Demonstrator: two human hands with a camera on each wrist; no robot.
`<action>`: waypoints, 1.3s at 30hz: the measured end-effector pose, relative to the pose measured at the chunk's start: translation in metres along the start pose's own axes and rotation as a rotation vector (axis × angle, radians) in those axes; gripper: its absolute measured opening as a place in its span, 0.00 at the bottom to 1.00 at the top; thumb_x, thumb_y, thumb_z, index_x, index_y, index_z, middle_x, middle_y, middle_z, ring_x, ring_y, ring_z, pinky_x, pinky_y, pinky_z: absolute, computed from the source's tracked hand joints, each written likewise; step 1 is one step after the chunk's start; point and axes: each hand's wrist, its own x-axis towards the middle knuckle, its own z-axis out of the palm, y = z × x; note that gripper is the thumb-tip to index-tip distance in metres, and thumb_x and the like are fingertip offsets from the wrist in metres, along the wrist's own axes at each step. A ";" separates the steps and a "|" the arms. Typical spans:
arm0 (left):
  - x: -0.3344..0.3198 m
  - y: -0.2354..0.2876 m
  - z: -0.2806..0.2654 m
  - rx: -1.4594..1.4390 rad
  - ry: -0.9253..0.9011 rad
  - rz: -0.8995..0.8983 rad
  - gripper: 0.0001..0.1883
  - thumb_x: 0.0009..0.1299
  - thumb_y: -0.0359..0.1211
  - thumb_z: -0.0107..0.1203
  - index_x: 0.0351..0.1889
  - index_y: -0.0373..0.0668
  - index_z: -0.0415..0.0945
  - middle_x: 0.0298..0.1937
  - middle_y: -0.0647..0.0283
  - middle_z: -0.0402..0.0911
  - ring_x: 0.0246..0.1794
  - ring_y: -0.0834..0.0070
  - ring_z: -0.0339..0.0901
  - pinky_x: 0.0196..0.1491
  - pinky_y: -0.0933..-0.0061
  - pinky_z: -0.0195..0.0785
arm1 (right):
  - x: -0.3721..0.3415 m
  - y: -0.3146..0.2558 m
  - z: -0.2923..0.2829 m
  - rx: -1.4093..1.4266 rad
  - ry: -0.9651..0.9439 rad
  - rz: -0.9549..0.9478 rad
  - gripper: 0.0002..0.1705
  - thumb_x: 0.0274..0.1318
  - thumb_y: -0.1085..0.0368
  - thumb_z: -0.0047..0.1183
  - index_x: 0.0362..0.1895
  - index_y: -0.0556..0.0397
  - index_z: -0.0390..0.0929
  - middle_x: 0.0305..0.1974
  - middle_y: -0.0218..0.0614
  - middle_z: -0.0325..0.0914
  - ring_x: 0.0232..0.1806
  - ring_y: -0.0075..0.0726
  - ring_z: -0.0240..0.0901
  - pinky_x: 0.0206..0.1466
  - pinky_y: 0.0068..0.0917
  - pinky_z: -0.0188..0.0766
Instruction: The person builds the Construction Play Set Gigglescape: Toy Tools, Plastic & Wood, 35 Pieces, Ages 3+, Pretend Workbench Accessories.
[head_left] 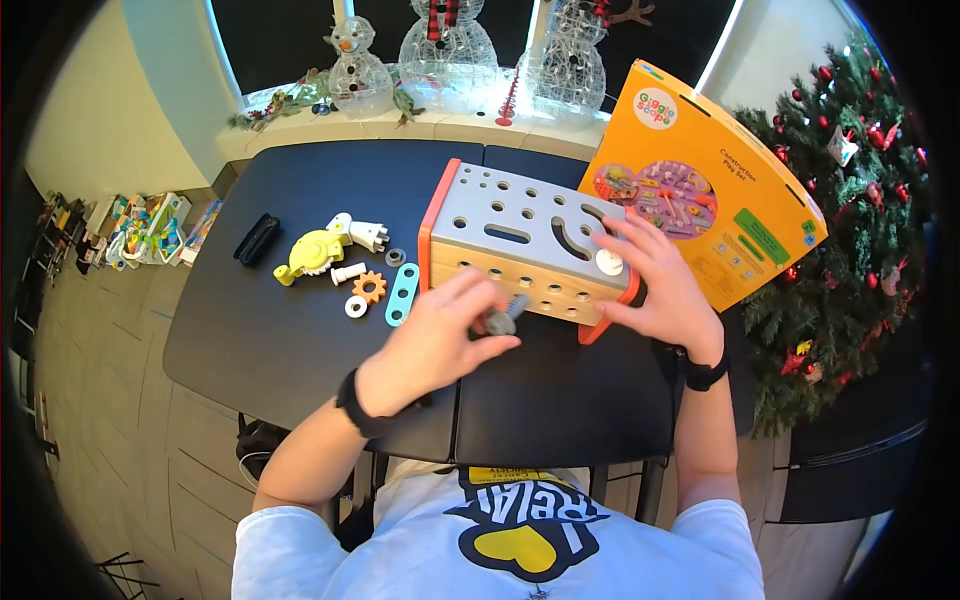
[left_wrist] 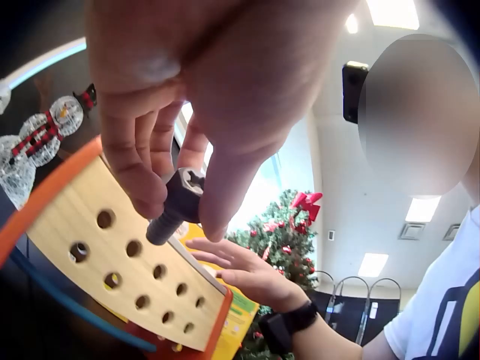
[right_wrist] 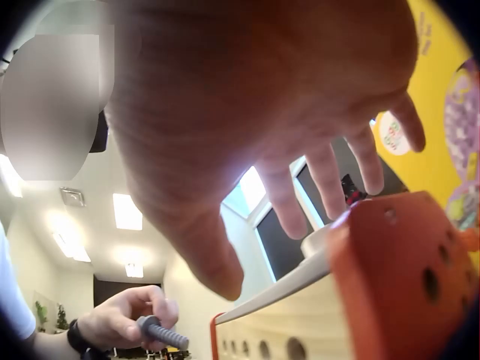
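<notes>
My left hand (head_left: 425, 340) pinches a grey toy bolt (left_wrist: 174, 210) between thumb and fingers, its hex head showing a cross slot. The threaded shank points away from the palm, in front of the bench's wooden side. The toy workbench (head_left: 475, 208) has a grey top full of holes and slots, wooden sides with round holes, and red-orange end panels. At its right end my right hand (head_left: 665, 285) spreads its fingers over the top's corner, holding nothing. A white round piece (head_left: 609, 262) sits on the top beside that hand's fingers and thumb.
Left of the bench lie a yellow-green toy drill (head_left: 315, 250), an orange gear (head_left: 369, 287), a teal strip with holes (head_left: 402, 301), a white bolt (head_left: 348, 272), a grey nut (head_left: 396, 257) and a black case (head_left: 258, 240). An orange-yellow box (head_left: 730, 190) leans behind the bench's right end.
</notes>
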 end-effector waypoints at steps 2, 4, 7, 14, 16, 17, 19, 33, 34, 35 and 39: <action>0.007 0.002 0.021 0.003 0.024 0.026 0.21 0.59 0.29 0.78 0.43 0.39 0.77 0.43 0.61 0.78 0.33 0.72 0.83 0.37 0.71 0.80 | -0.004 -0.002 0.007 -0.021 -0.013 -0.012 0.45 0.47 0.51 0.76 0.71 0.40 0.75 0.76 0.40 0.68 0.81 0.64 0.53 0.80 0.56 0.57; 0.013 -0.002 0.035 0.094 0.058 0.083 0.20 0.59 0.29 0.78 0.43 0.40 0.76 0.42 0.61 0.77 0.33 0.70 0.83 0.37 0.69 0.80 | -0.006 -0.003 0.011 -0.015 -0.003 0.002 0.46 0.47 0.51 0.77 0.72 0.40 0.74 0.76 0.39 0.67 0.82 0.65 0.51 0.81 0.55 0.57; 0.017 -0.002 0.046 0.123 0.069 0.087 0.20 0.59 0.28 0.77 0.43 0.40 0.76 0.41 0.60 0.77 0.34 0.67 0.83 0.37 0.67 0.80 | -0.009 -0.001 0.015 -0.011 0.014 0.010 0.47 0.47 0.52 0.77 0.73 0.41 0.73 0.77 0.39 0.67 0.83 0.63 0.50 0.81 0.54 0.57; 0.019 0.007 0.056 0.332 0.112 0.178 0.20 0.57 0.33 0.77 0.42 0.43 0.77 0.42 0.62 0.78 0.39 0.63 0.81 0.39 0.63 0.78 | -0.009 -0.003 0.015 -0.026 0.006 0.022 0.47 0.48 0.56 0.77 0.74 0.40 0.72 0.78 0.36 0.66 0.84 0.61 0.50 0.81 0.53 0.57; 0.021 0.007 0.058 0.493 0.107 0.284 0.21 0.54 0.35 0.77 0.41 0.44 0.78 0.43 0.64 0.78 0.44 0.63 0.80 0.42 0.63 0.77 | -0.009 -0.002 0.015 -0.027 0.006 0.021 0.47 0.47 0.58 0.76 0.74 0.40 0.72 0.78 0.35 0.66 0.84 0.61 0.50 0.81 0.53 0.57; 0.022 0.008 0.058 0.514 0.107 0.296 0.22 0.53 0.35 0.77 0.41 0.44 0.78 0.43 0.64 0.78 0.45 0.63 0.79 0.43 0.63 0.76 | -0.009 -0.002 0.015 -0.022 0.009 0.021 0.47 0.47 0.59 0.76 0.74 0.40 0.72 0.78 0.35 0.66 0.84 0.61 0.50 0.81 0.53 0.57; 0.024 0.010 0.060 0.556 0.107 0.321 0.23 0.51 0.36 0.77 0.41 0.45 0.78 0.43 0.65 0.77 0.48 0.64 0.77 0.45 0.62 0.75 | -0.010 -0.002 0.015 -0.014 0.011 0.022 0.47 0.46 0.60 0.76 0.74 0.40 0.72 0.78 0.35 0.66 0.84 0.61 0.49 0.81 0.53 0.57; 0.043 0.005 0.060 0.612 0.160 0.216 0.31 0.49 0.39 0.80 0.49 0.45 0.77 0.48 0.63 0.75 0.50 0.62 0.74 0.51 0.61 0.69 | -0.009 -0.001 0.016 0.015 0.031 0.012 0.47 0.45 0.63 0.77 0.73 0.41 0.72 0.78 0.34 0.67 0.83 0.61 0.50 0.81 0.52 0.58; 0.046 0.004 0.061 0.633 0.163 0.214 0.33 0.49 0.40 0.80 0.52 0.45 0.77 0.49 0.62 0.75 0.52 0.62 0.74 0.52 0.60 0.68 | -0.009 -0.001 0.016 0.014 0.031 0.013 0.47 0.45 0.63 0.77 0.73 0.41 0.72 0.77 0.34 0.68 0.83 0.61 0.50 0.81 0.52 0.58; 0.047 0.004 0.063 0.641 0.180 0.211 0.35 0.48 0.40 0.81 0.54 0.45 0.77 0.51 0.61 0.74 0.53 0.61 0.73 0.53 0.59 0.67 | -0.009 -0.002 0.016 0.012 0.032 0.015 0.47 0.45 0.63 0.77 0.73 0.41 0.72 0.77 0.34 0.68 0.83 0.61 0.50 0.81 0.52 0.58; 0.051 0.004 0.063 0.644 0.223 0.228 0.43 0.46 0.42 0.83 0.61 0.46 0.74 0.58 0.57 0.73 0.59 0.57 0.70 0.59 0.55 0.64 | -0.010 0.001 0.014 0.015 0.029 0.006 0.47 0.46 0.63 0.76 0.73 0.41 0.72 0.77 0.34 0.67 0.83 0.61 0.50 0.81 0.52 0.58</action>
